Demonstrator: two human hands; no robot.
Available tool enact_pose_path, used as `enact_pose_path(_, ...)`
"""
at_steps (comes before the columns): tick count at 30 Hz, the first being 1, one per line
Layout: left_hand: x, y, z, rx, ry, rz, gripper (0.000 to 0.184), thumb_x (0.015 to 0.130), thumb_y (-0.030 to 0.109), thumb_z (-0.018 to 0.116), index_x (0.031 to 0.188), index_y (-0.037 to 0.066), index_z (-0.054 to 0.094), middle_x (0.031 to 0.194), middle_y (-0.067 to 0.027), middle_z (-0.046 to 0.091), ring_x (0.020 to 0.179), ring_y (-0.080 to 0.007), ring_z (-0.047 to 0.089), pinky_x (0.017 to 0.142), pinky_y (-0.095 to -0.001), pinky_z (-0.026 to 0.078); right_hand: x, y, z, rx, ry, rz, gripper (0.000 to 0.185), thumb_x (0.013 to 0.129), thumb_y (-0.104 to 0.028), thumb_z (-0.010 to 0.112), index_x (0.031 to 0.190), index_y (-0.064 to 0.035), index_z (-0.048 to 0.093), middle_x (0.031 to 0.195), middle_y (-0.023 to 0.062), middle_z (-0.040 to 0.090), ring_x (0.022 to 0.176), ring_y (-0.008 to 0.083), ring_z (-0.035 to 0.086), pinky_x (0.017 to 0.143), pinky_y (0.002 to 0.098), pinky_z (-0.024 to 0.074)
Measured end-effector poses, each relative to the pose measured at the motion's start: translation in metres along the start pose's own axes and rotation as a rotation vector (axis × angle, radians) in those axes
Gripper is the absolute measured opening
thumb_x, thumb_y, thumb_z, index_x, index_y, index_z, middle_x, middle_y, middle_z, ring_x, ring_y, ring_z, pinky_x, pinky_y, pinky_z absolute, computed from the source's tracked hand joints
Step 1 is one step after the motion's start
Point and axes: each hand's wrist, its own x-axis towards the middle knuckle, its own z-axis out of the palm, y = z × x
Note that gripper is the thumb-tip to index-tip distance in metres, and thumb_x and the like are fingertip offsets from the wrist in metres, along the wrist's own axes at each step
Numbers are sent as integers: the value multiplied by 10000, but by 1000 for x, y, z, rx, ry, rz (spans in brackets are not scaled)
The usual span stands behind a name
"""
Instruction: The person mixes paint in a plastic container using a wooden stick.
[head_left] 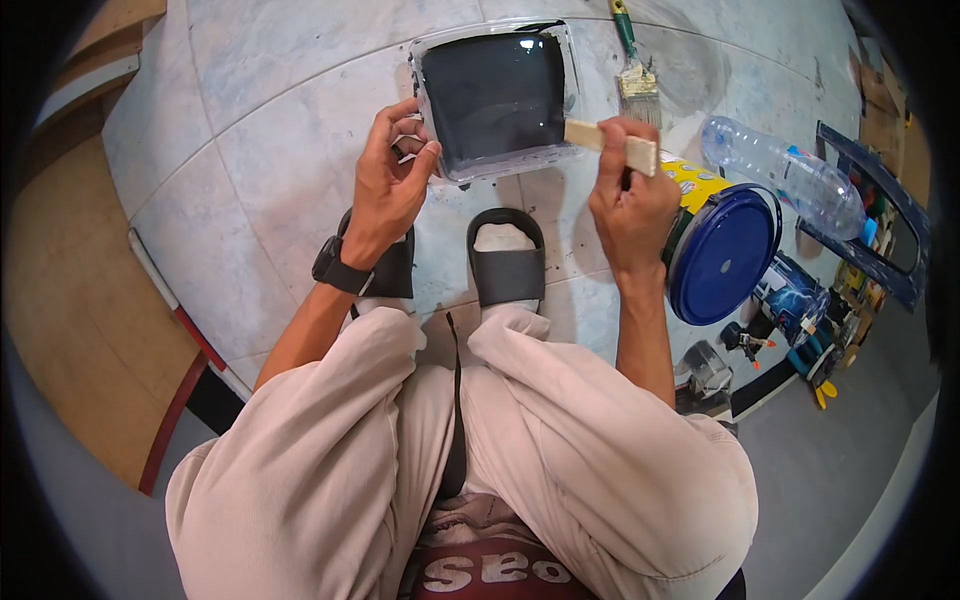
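A clear plastic container (495,95) of dark, glossy liquid rests on the tiled floor at the top centre. My left hand (392,175), with a black watch on its wrist, has its thumb and fingers at the container's left edge. In my right hand (632,205) is a flat, pale wooden stick (588,134), gripped between thumb and fingers. The stick's left end reaches the container's right rim. Just above my right hand lies a paintbrush (637,80) with a green handle and stained bristles.
To the right are a yellow bucket with a blue lid (727,257), a clear plastic bottle (785,175) and a dark blue frame (880,230). Small tools and a clear jar (706,368) lie lower right. A curved wooden panel (90,310) stands left. Black sandals (507,272) are below the container.
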Motion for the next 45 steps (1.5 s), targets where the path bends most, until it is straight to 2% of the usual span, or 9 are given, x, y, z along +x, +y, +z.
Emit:
enact_pose_path(10, 0, 2, -1, 10, -10, -14, 480, 988, -24, 613, 1433, -20, 435, 1054, -40, 569, 876, -85, 603, 736, -227, 538, -29, -46, 39, 206, -165, -117, 67, 979, -107, 648, 1018, -57, 629, 540, 70, 551, 415, 230, 579, 428, 371, 427)
enact_pose_path(16, 0, 2, -1, 8, -11, -22, 486, 989, -21, 612, 1440, -19, 431, 1053, -40, 566, 893, -90, 604, 750, -235, 543, -9, -43, 30, 433, -242, 111, 126, 994, -149, 650, 1060, -52, 606, 663, 106, 636, 522, 270, 651, 491, 374, 477)
enact_pose_path(18, 0, 2, -1, -7, -15, -25, 488, 989, -20, 613, 1442, -18, 431, 1053, -41, 566, 897, -91, 603, 755, -238, 546, -5, -30, 20, 457, -418, 163, 182, 1003, -200, 664, 1077, -50, 590, 726, 116, 669, 593, 294, 687, 524, 380, 500)
enact_pose_path(27, 1, 2, -2, -9, -22, -27, 487, 991, -20, 612, 1443, -15, 431, 1053, -40, 565, 897, -93, 600, 772, -246, 550, -13, -39, 5, 456, -324, 59, 184, 1019, -201, 642, 1062, -33, 581, 807, 103, 693, 579, 291, 681, 518, 373, 503)
enact_pose_path(29, 1, 1, -1, -5, -22, -27, 487, 991, -22, 610, 1443, -15, 430, 1054, -40, 565, 897, -94, 600, 773, -247, 551, -10, -34, 20, 284, -361, 18, 160, 1021, -182, 634, 1033, -30, 590, 759, 98, 679, 558, 295, 667, 509, 375, 497)
enact_pose_path(36, 2, 0, -1, -18, -16, -12, 471, 977, -46, 608, 1413, -35, 428, 1056, -60, 561, 862, -96, 604, 706, -239, 578, 3, -41, 6, 437, -306, 35, 150, 1030, -201, 618, 1027, -52, 602, 699, 124, 654, 554, 312, 653, 511, 389, 492)
enact_pose_path(39, 1, 0, -1, -12, -24, -12, 481, 984, -31, 611, 1428, -22, 427, 1060, -53, 562, 877, -94, 605, 729, -243, 565, 9, -34, 13, 302, -430, -28, 171, 1029, -231, 621, 1048, -62, 600, 716, 138, 664, 582, 328, 661, 527, 397, 494)
enact_pose_path(41, 1, 1, -4, 1, -29, -23, 488, 991, -16, 613, 1442, -10, 428, 1064, -45, 563, 891, -91, 606, 751, -247, 551, 21, -36, 3, 304, -514, 75, 147, 1037, -175, 618, 1074, -37, 651, 695, 80, 621, 546, 140, 583, 530, 301, 453)
enact_pose_path(45, 0, 2, 0, -32, -25, -28, 483, 990, -18, 614, 1437, -11, 432, 1057, -41, 559, 888, -91, 603, 758, -241, 546, 31, -36, -7, 351, -466, 52, 163, 1038, -203, 620, 1087, -51, 650, 663, 95, 596, 528, 151, 563, 518, 311, 435)
